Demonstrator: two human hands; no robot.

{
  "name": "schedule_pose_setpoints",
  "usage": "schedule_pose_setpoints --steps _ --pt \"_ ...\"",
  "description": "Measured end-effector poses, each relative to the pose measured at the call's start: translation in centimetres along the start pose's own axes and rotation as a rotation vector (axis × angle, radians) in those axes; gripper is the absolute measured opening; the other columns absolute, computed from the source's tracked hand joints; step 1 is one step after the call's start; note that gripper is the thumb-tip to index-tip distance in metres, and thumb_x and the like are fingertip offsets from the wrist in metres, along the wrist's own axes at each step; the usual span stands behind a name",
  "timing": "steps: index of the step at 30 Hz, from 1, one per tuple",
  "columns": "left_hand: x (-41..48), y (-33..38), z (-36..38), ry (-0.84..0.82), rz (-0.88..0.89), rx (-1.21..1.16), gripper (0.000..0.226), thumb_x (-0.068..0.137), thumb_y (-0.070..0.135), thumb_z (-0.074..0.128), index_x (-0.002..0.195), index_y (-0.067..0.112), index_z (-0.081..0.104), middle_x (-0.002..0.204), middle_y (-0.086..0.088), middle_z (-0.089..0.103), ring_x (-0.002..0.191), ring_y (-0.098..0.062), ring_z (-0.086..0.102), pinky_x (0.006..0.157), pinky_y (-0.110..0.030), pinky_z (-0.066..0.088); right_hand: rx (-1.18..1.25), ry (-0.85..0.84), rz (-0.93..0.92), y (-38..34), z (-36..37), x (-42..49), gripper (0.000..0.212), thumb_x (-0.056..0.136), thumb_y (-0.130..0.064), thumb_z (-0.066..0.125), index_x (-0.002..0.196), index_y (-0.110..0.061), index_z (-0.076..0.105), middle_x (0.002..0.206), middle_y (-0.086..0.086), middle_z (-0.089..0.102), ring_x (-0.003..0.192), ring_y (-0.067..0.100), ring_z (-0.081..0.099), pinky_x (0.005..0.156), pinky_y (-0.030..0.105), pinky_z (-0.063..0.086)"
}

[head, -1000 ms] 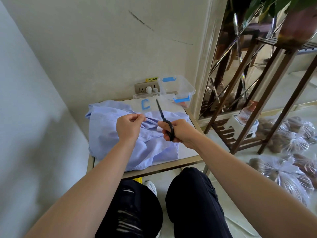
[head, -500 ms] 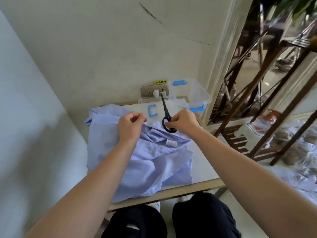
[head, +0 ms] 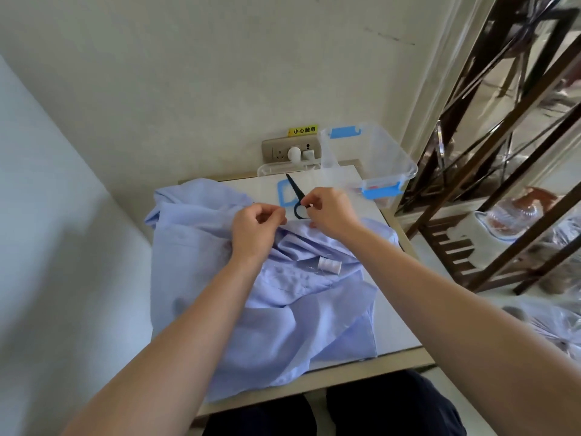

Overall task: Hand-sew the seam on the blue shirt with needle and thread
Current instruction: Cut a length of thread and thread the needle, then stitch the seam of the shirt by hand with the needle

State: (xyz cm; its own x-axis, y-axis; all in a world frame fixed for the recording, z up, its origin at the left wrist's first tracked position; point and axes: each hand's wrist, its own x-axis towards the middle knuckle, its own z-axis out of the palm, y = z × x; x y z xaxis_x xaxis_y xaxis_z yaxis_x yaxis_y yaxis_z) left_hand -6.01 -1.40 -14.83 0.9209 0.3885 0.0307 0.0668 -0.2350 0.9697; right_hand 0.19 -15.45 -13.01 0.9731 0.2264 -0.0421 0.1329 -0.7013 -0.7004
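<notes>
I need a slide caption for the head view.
Left hand pinches the light-blue shirt; right hand holds black scissors; white thread spool lies on it.

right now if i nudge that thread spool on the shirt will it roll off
Likely light, being a small thread spool. It lies on its side, so a nudge could roll it, though folds in the rumpled shirt should stop it quickly.

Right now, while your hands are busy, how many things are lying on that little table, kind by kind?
blue shirt: 1
thread spool: 1
black scissors: 1
clear plastic box: 1
clear lid: 1
Total: 5
</notes>
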Motion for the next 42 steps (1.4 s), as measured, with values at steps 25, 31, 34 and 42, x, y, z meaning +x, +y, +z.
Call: schedule_pose_setpoints --steps 25,31,34,42 --pt "-4.2 2.8 -1.0 0.062 0.065 0.018 0.023 0.092 0.015 0.063 0.07 0.023 0.063 0.067 0.009 0.068 0.059 0.005 0.057 0.066 -0.015 0.045 0.225 0.106 0.168 1.9 -4.1 -6.8 0.03 0.093 -0.023 0.064 0.116 -0.005 0.061 0.091 0.005 0.068 0.074 0.016 0.057 0.057 0.015 0.039" --pt "-3.2 2.7 -1.0 0.065 0.066 -0.025 0.011 0.092 0.012 0.063 0.082 0.009 0.067 0.07 0.002 0.068 0.056 0.006 0.056 0.06 -0.007 0.042 0.692 0.031 0.316 -0.8 -2.8 -3.2 0.023 0.092 -0.006 0.064 0.108 -0.004 0.049 0.072 0.01 0.061 0.055 0.015 0.058 0.056 0.021 0.054" --pt "-2.5 2.7 -0.8 0.063 0.064 -0.024 0.01 0.093 0.012 0.063 0.088 0.005 0.068 0.071 0.002 0.068 0.053 0.006 0.055 0.058 -0.008 0.041 0.785 0.126 0.327 -1.3 -1.8 -1.0 0.011 0.094 -0.001 0.059 0.101 -0.007 0.052 0.077 0.008 0.064 0.06 0.016 0.065 0.075 0.03 0.06" --pt "-1.8 2.4 -0.6 0.033 0.026 -0.06 0.01 0.092 0.015 0.065 0.089 0.007 0.069 0.073 0.002 0.069 0.054 0.005 0.055 0.061 -0.01 0.044 0.555 0.061 0.232 -0.6 0.3 -0.6 0.027 0.092 0.002 0.052 0.114 -0.01 0.058 0.098 0.004 0.061 0.09 0.025 0.062 0.093 0.043 0.054"
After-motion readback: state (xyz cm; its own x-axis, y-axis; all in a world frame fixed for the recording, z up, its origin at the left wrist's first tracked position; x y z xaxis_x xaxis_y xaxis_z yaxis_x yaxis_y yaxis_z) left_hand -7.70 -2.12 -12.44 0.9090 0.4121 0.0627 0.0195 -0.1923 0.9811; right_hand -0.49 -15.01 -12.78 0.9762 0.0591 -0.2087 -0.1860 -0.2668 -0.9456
